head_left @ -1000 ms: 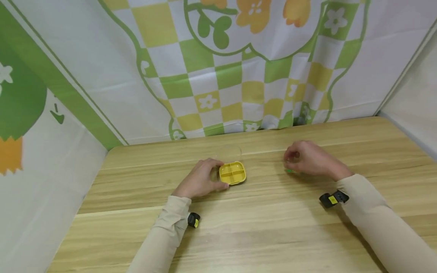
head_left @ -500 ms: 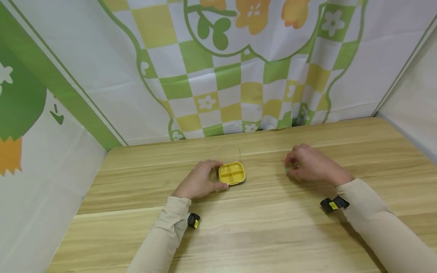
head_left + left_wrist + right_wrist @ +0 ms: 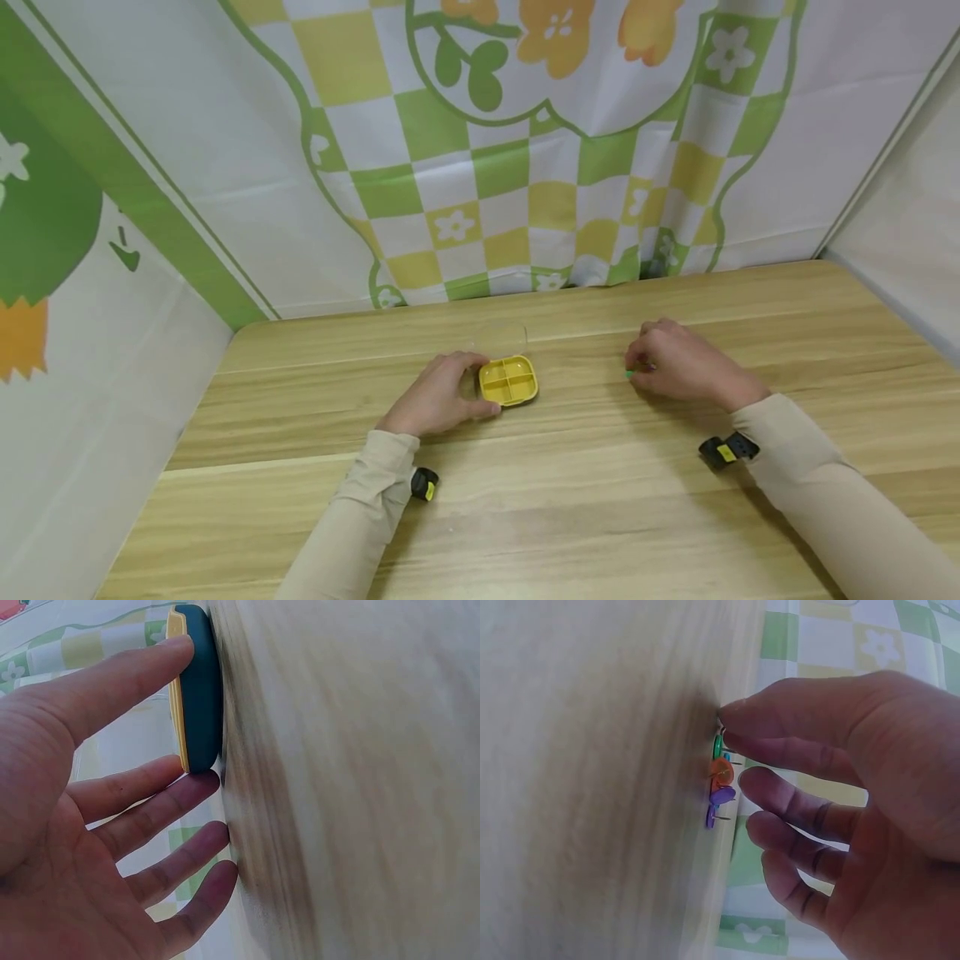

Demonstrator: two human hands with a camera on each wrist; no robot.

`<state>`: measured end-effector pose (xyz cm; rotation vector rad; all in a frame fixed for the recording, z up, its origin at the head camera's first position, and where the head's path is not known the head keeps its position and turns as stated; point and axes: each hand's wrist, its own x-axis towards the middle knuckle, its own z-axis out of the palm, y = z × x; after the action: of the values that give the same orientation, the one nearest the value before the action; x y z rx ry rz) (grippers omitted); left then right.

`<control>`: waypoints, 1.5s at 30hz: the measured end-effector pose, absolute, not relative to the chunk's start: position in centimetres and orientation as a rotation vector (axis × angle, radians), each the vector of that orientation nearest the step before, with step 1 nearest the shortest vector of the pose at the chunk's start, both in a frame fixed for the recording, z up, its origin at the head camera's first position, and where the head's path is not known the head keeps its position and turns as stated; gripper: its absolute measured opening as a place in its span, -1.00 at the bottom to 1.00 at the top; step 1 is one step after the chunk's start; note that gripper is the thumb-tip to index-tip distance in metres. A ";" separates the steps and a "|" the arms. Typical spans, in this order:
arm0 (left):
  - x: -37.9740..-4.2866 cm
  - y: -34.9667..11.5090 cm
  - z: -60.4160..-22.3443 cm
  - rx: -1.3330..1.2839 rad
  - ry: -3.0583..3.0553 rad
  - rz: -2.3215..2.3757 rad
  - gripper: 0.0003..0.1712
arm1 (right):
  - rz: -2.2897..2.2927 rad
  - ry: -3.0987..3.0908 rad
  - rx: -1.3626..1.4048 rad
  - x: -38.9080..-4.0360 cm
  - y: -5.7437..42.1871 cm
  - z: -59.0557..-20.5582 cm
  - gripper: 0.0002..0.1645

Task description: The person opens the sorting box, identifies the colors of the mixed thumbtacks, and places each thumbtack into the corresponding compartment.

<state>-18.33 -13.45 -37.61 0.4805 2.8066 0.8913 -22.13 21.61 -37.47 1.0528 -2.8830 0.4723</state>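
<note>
My left hand [image 3: 438, 396] grips a small pill box [image 3: 508, 381] between thumb and fingers as it rests on the table. Its yellow tray has several compartments, and the left wrist view shows a dark teal base [image 3: 201, 690]. A clear lid [image 3: 501, 337] extends behind the tray. Farther right, my right hand [image 3: 678, 362] is down at the tabletop, thumb and index finger pinched together. In the right wrist view a tiny glint of a thumbtack shows between those fingertips. Beside them lie green [image 3: 718, 746], orange [image 3: 721, 771] and purple thumbtacks [image 3: 721, 796], some with pins showing.
The wooden table [image 3: 525, 500] ends at the back against a checked floral curtain [image 3: 495, 200]. A pale wall [image 3: 900, 242] borders the right side. Black bands with yellow marks sit on both wrists [image 3: 424, 483].
My right hand has shifted slightly, its thumb and index finger closing together by the green thumbtack. My left hand and the pill box stay nearly still.
</note>
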 end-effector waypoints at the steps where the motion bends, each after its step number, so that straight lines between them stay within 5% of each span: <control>1: -18.3 -13.4 -37.6 0.479 2.806 0.890 -0.19 | 0.469 -2.879 1.050 -22.1 21.6 -37.5 -0.90; 45: -17.1 -10.4 -37.8 0.656 2.909 0.812 -0.25 | 0.658 -2.646 1.081 -19.3 15.6 -37.7 -0.90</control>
<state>-17.13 -10.41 -37.77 0.6562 2.9093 0.8122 -19.29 15.56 -37.66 1.0811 -2.6459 0.6576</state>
